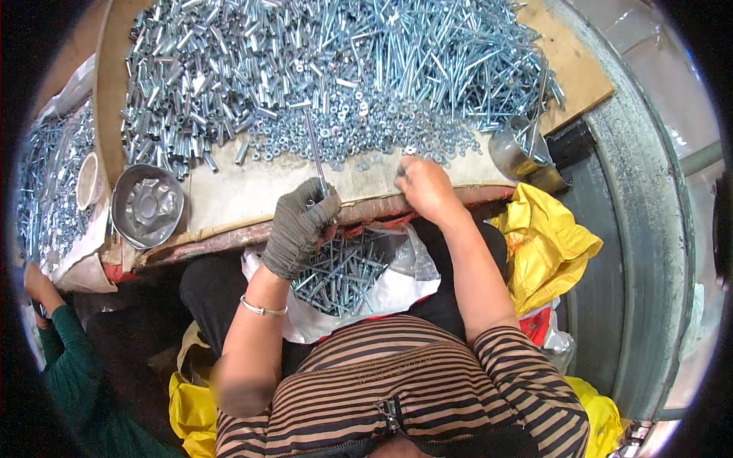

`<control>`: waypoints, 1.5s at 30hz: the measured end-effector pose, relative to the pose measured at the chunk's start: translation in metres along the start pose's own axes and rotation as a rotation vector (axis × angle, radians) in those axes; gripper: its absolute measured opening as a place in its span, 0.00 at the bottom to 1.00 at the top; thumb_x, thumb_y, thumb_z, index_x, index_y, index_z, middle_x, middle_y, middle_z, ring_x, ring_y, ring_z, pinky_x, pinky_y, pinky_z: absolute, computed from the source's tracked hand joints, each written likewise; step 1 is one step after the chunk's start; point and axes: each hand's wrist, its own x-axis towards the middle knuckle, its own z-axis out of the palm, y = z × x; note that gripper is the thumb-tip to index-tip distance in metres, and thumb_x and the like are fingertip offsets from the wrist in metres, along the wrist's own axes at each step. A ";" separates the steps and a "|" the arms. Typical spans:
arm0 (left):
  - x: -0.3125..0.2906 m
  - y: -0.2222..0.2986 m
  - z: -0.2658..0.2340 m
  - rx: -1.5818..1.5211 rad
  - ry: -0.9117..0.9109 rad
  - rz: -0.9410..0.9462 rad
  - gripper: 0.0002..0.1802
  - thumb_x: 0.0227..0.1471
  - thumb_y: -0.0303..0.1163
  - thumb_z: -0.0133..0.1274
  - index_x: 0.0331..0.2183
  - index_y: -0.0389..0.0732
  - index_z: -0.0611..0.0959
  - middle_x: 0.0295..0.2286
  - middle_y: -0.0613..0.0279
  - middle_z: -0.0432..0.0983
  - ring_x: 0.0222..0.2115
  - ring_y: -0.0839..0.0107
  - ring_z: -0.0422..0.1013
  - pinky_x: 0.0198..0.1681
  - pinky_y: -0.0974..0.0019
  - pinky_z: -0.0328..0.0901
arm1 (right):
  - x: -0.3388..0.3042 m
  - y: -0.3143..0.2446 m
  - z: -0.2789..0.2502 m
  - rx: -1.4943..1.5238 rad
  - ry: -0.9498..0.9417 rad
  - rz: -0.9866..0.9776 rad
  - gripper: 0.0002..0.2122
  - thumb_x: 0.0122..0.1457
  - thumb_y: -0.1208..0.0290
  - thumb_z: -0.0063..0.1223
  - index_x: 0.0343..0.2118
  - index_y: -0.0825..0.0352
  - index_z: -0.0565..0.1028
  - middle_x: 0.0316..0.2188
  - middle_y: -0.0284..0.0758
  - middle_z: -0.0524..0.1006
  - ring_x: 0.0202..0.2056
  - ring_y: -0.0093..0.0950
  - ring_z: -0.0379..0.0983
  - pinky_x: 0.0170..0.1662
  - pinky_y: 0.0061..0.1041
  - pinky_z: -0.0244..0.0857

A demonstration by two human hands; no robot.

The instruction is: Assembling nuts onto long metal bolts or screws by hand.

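In a grey knitted glove, my left hand [300,229] is closed round a long, thin metal bolt [314,149] that points up and away over the table edge. My bare right hand [427,188] has its fingers bent together at the near edge of a spread of small washers and nuts [351,126]; whatever is in its fingertips is too small to make out. Below both hands, a white plastic bag [416,290] on my lap holds many bolt assemblies [340,278].
Behind the washers lie heaps of metal sleeves [206,69] and long bolts [450,53]. A metal bowl [147,206] stands left, a metal cup [519,149] right. Yellow sacks [546,244] hang beside me. At far left, a co-worker's green sleeve [84,374] reaches toward another heap.
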 end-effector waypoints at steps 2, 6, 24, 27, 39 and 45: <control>-0.002 -0.001 -0.001 -0.034 0.010 -0.029 0.10 0.50 0.36 0.52 0.26 0.39 0.76 0.10 0.70 0.66 0.10 0.83 0.59 0.13 0.77 0.52 | -0.001 -0.011 -0.007 -0.080 -0.068 0.024 0.09 0.49 0.72 0.52 0.32 0.71 0.71 0.30 0.52 0.74 0.35 0.49 0.71 0.37 0.43 0.64; 0.003 -0.012 -0.021 0.486 -0.011 0.272 0.12 0.50 0.38 0.51 0.27 0.39 0.76 0.13 0.63 0.71 0.13 0.72 0.67 0.17 0.67 0.60 | 0.003 -0.001 0.007 -0.153 0.003 -0.117 0.08 0.52 0.70 0.46 0.33 0.69 0.69 0.32 0.52 0.74 0.34 0.50 0.71 0.38 0.45 0.63; -0.009 0.007 -0.021 1.401 -0.016 0.454 0.10 0.46 0.41 0.52 0.33 0.50 0.78 0.24 0.55 0.76 0.27 0.54 0.74 0.29 0.54 0.66 | -0.021 -0.038 -0.047 1.425 -0.174 -0.018 0.09 0.54 0.75 0.55 0.37 0.72 0.74 0.21 0.35 0.75 0.19 0.22 0.73 0.21 0.20 0.71; -0.008 0.008 -0.017 1.418 -0.019 0.457 0.10 0.46 0.41 0.52 0.31 0.49 0.77 0.23 0.55 0.76 0.27 0.54 0.74 0.29 0.55 0.66 | -0.017 -0.029 -0.038 1.400 -0.149 -0.073 0.10 0.54 0.73 0.55 0.38 0.71 0.74 0.21 0.33 0.74 0.19 0.20 0.71 0.21 0.18 0.69; -0.001 0.003 -0.017 1.183 -0.109 0.440 0.10 0.47 0.36 0.52 0.33 0.44 0.78 0.23 0.53 0.74 0.26 0.56 0.74 0.29 0.57 0.66 | 0.007 -0.022 -0.017 1.649 -0.555 -0.100 0.21 0.49 0.60 0.57 0.39 0.74 0.73 0.20 0.36 0.75 0.17 0.23 0.72 0.17 0.19 0.68; 0.008 0.013 -0.024 0.724 0.036 0.160 0.12 0.47 0.37 0.54 0.29 0.37 0.79 0.21 0.48 0.75 0.23 0.55 0.73 0.27 0.60 0.65 | 0.046 -0.025 0.005 1.491 -0.147 0.002 0.11 0.54 0.66 0.51 0.34 0.70 0.75 0.22 0.35 0.75 0.21 0.24 0.73 0.23 0.22 0.68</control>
